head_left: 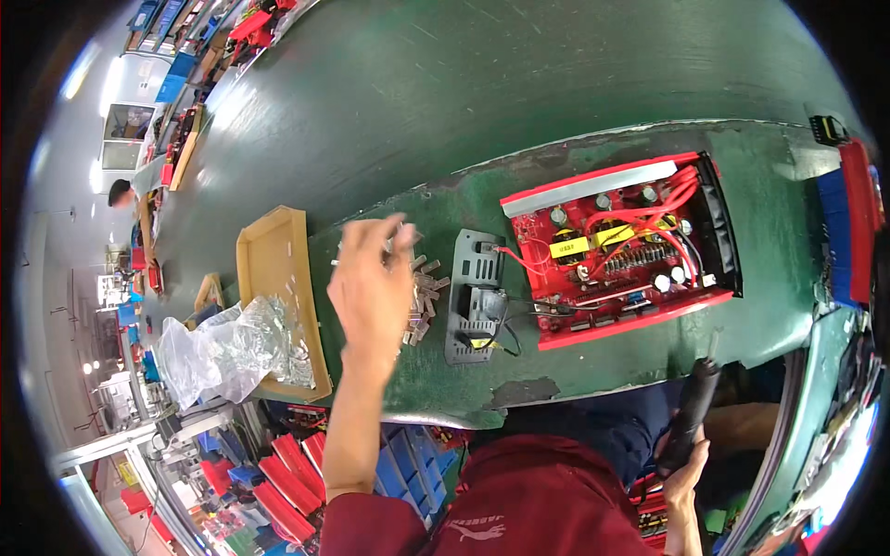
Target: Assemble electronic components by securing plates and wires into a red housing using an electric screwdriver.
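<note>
My left hand [369, 283] is over the green bench beside a pile of small flat metal pieces [426, 301]. Its fingers are curled, thumb against fingertip, and whatever they pinch is too small and blurred to name. Down at the bench's near edge, my right hand [684, 471] is wrapped round a black electric screwdriver [692, 417], its bit tilted up over the bench. Between the hands lies a grey slotted panel [475, 292] with black parts, wired to a red circuit board [593, 269] set in an open red metal housing [603, 324].
Left of the pile is an open cardboard box [269, 255] with a clear plastic bag [218, 352] lying over its near part. Blue bins [408, 468] and red housings [287, 486] are below the bench. Farther left, a person [120, 195] is near shelving.
</note>
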The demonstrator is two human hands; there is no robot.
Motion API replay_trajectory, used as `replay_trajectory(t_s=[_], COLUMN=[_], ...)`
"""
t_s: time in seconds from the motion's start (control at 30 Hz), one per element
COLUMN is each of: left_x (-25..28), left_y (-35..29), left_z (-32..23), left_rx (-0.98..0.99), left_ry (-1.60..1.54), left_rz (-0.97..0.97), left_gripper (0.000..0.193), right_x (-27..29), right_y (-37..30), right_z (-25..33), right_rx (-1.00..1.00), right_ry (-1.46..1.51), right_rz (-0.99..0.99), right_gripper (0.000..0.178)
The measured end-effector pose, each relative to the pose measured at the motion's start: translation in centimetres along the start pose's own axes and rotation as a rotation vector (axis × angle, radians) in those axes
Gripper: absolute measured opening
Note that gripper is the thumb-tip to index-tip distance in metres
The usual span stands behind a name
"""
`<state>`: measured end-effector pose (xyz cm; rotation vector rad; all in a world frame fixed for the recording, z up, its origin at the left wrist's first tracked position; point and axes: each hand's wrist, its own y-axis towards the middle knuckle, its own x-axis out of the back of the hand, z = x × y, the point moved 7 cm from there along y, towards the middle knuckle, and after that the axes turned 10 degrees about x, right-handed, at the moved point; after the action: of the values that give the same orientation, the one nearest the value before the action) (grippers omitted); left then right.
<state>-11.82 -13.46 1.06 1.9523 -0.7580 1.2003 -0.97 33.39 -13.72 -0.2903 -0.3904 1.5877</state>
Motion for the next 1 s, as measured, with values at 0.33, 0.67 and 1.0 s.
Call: replay_trajectory(t_s=[0.33, 0.67, 1.0], left_x=[-2.3, -1.8, 0.7], left_y=[0.4, 1.3, -10.8], left_z=[4.0, 4.0, -7.0], left_rx=[0.006, -0.054, 0.194], left_ry=[0.025, -0.248, -1.223], left_rz=[0.150, 0.309, 0.817], left_gripper=[0.016, 0.025, 0.034], right_x=[2.8, -4.4, -17.9], right_y=[6.2, 8.5, 4.0], right_z=[9.9, 23.4, 21.7], right_rx=[0.182, 1.110, 1.023], right_ry=[-0.259, -1.061, 0.090], right_rz=[-0.208, -0.378, 0.702], right_gripper=[0.052, 0.026, 0.017])
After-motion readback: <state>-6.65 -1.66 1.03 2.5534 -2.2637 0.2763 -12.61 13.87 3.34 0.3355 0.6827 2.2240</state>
